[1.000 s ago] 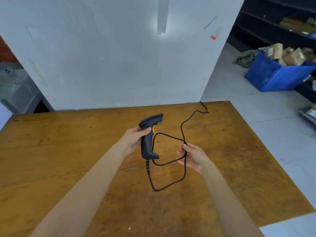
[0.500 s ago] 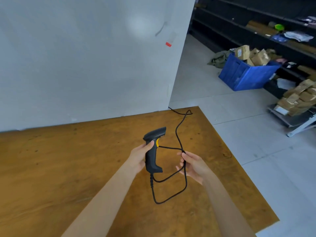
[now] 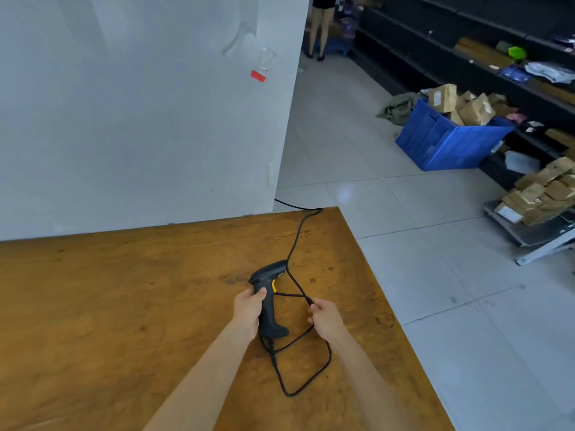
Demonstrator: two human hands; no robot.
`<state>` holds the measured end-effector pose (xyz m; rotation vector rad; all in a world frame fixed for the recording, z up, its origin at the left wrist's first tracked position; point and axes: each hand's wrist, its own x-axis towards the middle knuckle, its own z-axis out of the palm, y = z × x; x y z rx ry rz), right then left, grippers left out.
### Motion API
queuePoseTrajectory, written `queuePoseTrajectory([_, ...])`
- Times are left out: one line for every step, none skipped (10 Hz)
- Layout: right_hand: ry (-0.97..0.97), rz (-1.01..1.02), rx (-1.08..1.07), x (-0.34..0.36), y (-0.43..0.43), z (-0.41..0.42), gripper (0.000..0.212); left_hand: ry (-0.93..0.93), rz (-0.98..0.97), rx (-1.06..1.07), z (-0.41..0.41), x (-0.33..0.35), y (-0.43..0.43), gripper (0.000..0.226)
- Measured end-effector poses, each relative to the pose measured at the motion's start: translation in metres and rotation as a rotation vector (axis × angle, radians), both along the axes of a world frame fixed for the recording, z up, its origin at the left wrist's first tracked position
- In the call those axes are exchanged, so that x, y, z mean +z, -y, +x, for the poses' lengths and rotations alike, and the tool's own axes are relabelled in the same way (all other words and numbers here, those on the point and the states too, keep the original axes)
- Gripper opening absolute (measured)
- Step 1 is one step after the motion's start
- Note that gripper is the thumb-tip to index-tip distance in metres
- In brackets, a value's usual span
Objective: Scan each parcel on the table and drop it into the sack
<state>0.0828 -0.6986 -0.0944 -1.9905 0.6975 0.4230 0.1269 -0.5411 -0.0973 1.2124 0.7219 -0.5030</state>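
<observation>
My left hand (image 3: 249,312) grips the handle of a black barcode scanner (image 3: 269,301) with a yellow trigger, held above the wooden table (image 3: 124,306). My right hand (image 3: 325,318) holds the scanner's black cable (image 3: 311,377), which loops below the hands and runs off the table's far right corner. No parcel lies on the visible part of the table. No sack is in view.
A grey wall (image 3: 140,119) stands behind the table. On the floor to the right sit a blue crate (image 3: 441,144) full of brown parcels and a low cart (image 3: 535,234) stacked with parcels. Dark shelves (image 3: 466,35) line the right side. A person's legs (image 3: 319,29) show far back.
My view has swung to the right, showing more floor, the crate and the cart. My right hand's fingers have closed round the cable. The scanner stays in my left hand.
</observation>
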Motion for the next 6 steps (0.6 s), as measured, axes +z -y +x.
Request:
queuePoseTrajectory([0.038, -0.172, 0.067, -0.012, 0.002, 0.004, 0.036, 0.045, 0.151, -0.026, 0.002, -0.011, 0.004, 0.012])
queuePoseTrajectory([0.084, -0.304, 0.068, -0.016, -0.006, 0.007, 0.033, 0.111, 0.398, -0.124, 0.004, -0.014, 0.001, 0.018])
queuePoseTrajectory([0.096, -0.366, 0.089, -0.019, -0.014, 0.008, 0.034, 0.176, 0.700, -0.296, 0.001, -0.009, -0.009, 0.034])
queuePoseTrajectory([0.086, -0.384, 0.102, -0.013, -0.022, 0.008, 0.034, 0.210, 0.775, -0.429, -0.001, -0.007, -0.022, 0.027])
queuePoseTrajectory([0.058, -0.450, 0.123, -0.007, -0.032, 0.003, 0.036, 0.209, 0.725, -0.467, -0.004, -0.002, -0.038, 0.015])
queuePoseTrajectory([0.017, -0.607, 0.161, 0.005, -0.046, -0.003, 0.039, 0.180, 0.788, -0.492, -0.008, 0.003, -0.060, 0.044])
